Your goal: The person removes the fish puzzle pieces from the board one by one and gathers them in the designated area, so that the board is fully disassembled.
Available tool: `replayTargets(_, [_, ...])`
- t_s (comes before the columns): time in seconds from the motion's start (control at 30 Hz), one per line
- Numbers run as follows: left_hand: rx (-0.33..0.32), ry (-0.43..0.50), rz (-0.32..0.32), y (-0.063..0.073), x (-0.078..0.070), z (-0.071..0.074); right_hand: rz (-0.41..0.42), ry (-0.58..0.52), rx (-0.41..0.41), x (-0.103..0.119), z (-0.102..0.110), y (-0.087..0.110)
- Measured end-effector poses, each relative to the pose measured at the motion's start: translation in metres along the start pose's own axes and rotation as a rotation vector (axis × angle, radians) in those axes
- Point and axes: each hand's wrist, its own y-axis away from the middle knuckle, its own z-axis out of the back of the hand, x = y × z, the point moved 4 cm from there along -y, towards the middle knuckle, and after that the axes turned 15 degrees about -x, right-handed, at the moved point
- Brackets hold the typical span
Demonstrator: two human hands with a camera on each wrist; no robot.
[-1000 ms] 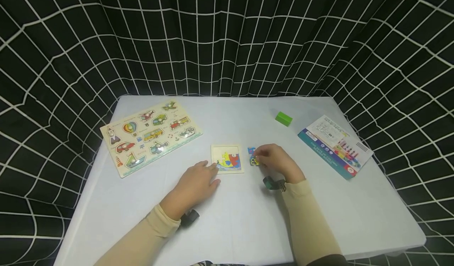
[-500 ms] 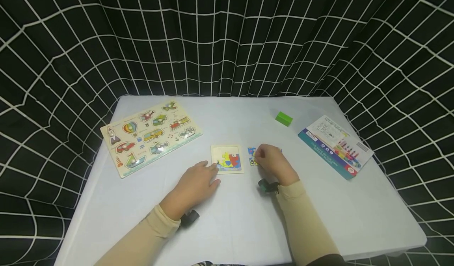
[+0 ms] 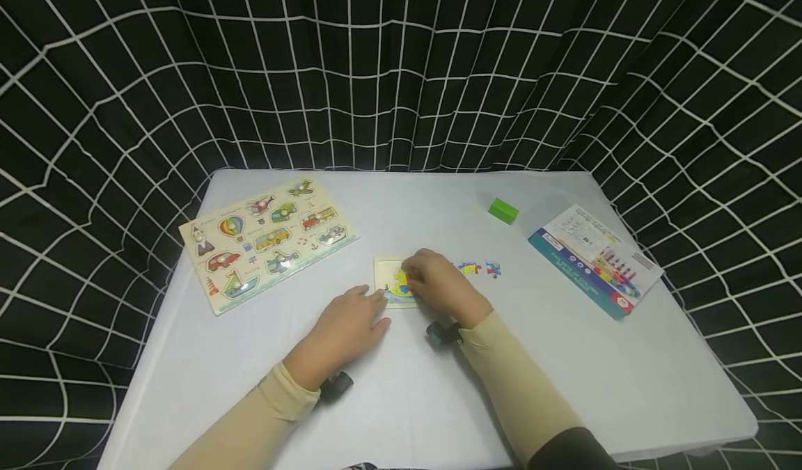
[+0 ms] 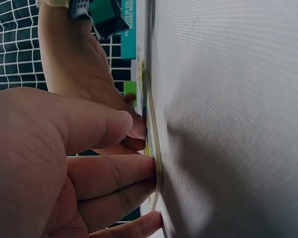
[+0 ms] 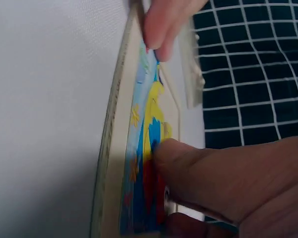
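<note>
A small wooden jigsaw board [image 3: 384, 265] with a pale frame lies mid-table, with red, yellow and blue pieces in its lower part. My left hand [image 3: 347, 327] rests at its left edge, and in the left wrist view its extended fingers [image 4: 114, 173] touch the rim. Over the board's right half is my right hand [image 3: 443, 285], thumb and fingertips together at a puzzle piece [image 5: 168, 130] that they mostly hide. To the right of this hand lie two loose pieces, one yellow and red [image 3: 468, 268], one blue and red [image 3: 493, 269].
A large knobbed vehicle puzzle board [image 3: 269, 244] lies at the left. A green block [image 3: 503, 210] sits toward the back right, and a flat colourful box [image 3: 595, 260] lies at the far right. Black gridded curtain [image 3: 388, 73] surrounds the white table [image 3: 595, 393].
My right hand has moved left from the loose pieces onto the jigsaw board, uncovering two pieces behind it. The left hand has stayed at the board's edge.
</note>
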Motion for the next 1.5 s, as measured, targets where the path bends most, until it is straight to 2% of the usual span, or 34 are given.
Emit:
replayTargets(0.43, [-0.015,0.009,-0.009,0.0,-0.001,0.001,0.005,0.083,0.166,0.008,-0.008,-0.021])
replayTargets(0.57, [-0.017,0.009,-0.009,0.0,-0.001,0.001,-0.021,0.094,0.184,0.009,-0.01,-0.024])
replayTargets(0.7, [-0.009,0.014,-0.004,0.0,-0.001,0.0,-0.063,0.07,0.119,0.011,-0.01,-0.015])
replayTargets(0.8, [-0.007,0.012,-0.001,0.0,-0.001,0.001,-0.063,0.044,0.009,0.013,-0.009,-0.005])
replayTargets(0.97, [-0.009,0.006,0.006,0.0,-0.002,0.001,-0.008,0.009,-0.174,0.015,-0.007,0.012])
replayTargets(1.07, [-0.008,0.002,0.004,0.0,-0.001,0.001,0.01,-0.01,-0.215,0.017,-0.006,0.017])
replayTargets(1.2, [-0.007,-0.002,-0.003,0.0,-0.001,0.0,0.011,-0.051,-0.209,0.015,-0.002,0.02])
replayTargets(1.3, [-0.012,0.002,-0.008,0.001,-0.001,0.0,-0.015,-0.132,-0.224,0.005,0.011,0.02])
replayTargets(1.37, [-0.016,0.005,-0.012,0.001,-0.001,0.001,-0.06,-0.184,-0.253,-0.008,0.027,0.02])
replayTargets(1.47, [-0.02,0.008,-0.017,0.001,-0.001,0.001,-0.161,-0.211,-0.296,-0.036,0.051,0.022])
replayTargets(1.5, [-0.017,0.006,-0.017,0.002,0.0,0.001,-0.21,-0.206,-0.286,-0.047,0.056,0.024])
